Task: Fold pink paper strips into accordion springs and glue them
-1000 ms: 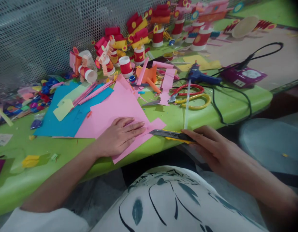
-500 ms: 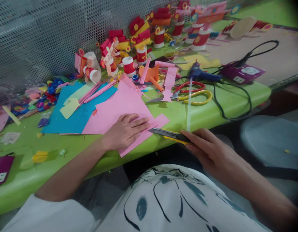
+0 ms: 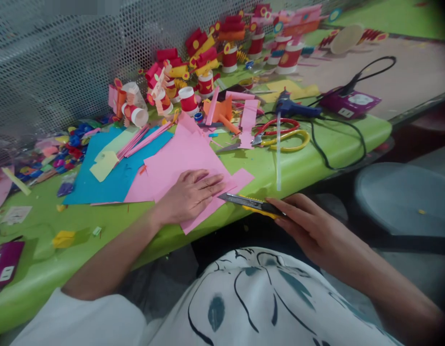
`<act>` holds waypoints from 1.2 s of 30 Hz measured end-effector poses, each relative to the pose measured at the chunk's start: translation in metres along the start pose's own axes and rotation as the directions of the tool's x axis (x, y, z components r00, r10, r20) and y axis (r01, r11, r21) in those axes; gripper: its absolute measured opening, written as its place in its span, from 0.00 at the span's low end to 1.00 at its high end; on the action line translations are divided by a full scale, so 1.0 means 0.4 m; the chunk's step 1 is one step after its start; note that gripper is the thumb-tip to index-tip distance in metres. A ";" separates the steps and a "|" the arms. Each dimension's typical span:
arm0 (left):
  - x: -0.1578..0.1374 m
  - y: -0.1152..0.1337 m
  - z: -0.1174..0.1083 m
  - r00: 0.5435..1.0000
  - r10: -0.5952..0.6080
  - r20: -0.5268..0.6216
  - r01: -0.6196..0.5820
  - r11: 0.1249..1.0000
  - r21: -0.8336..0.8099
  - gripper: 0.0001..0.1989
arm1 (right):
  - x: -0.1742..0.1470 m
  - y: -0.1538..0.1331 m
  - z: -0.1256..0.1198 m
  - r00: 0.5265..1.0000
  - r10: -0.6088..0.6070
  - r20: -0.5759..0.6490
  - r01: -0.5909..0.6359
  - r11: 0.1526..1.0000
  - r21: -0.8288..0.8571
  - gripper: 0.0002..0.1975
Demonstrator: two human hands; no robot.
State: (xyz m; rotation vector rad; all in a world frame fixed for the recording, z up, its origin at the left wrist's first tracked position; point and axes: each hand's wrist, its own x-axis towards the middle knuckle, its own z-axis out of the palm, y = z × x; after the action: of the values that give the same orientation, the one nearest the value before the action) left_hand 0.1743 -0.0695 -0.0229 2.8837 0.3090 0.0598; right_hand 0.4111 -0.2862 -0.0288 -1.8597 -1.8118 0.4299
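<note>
My left hand (image 3: 189, 196) lies flat with fingers stretched out, pressing on pink paper (image 3: 193, 149) near the table's front edge. A folded strip of the same pink colour sticks out to the right of its fingertips. In my right hand (image 3: 301, 218) is a yellow and black box cutter (image 3: 256, 205), its blade pointing left. The blade's tip meets the pink paper just beside my left fingers. Beneath the pink paper, a blue sheet (image 3: 83, 185) shows on the left, with thin pink strips (image 3: 145, 144) and a pale yellow tag (image 3: 105, 166) on it.
Scissors (image 3: 289, 140) with red and yellow handles lie right of the paper. A blue glue gun (image 3: 296, 108) and its cable rest by a purple box (image 3: 352, 102). Red-and-white paper cups (image 3: 189, 101) with rolled-paper parts stand along the mesh panel (image 3: 81, 53). A stool (image 3: 406, 197) stands below right.
The view has shifted slightly. The blade tip sits a little further left along the pink paper, nearer my left fingers. My left hand keeps its place on the paper.
</note>
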 end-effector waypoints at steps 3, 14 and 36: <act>0.000 -0.002 -0.001 1.000 0.004 -0.001 -0.004 1.000 -0.002 0.25 | -0.002 -0.006 0.003 1.000 -0.001 0.016 0.001 1.000 0.016 0.22; 0.000 -0.004 -0.004 0.999 -0.021 0.025 0.022 0.999 -0.030 0.25 | 0.010 -0.015 0.018 0.999 -0.048 0.000 0.048 0.999 0.011 0.23; -0.107 -0.041 0.002 1.000 0.020 0.023 -0.023 0.994 0.106 0.25 | 0.039 0.048 -0.020 0.998 -0.066 -0.011 0.063 0.980 -0.189 0.23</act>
State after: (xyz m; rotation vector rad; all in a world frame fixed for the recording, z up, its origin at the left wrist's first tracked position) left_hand 0.1291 -0.0632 -0.0284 2.9915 0.2853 0.0159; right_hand 0.4323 -0.2714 -0.0311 -1.9152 -1.9536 0.2251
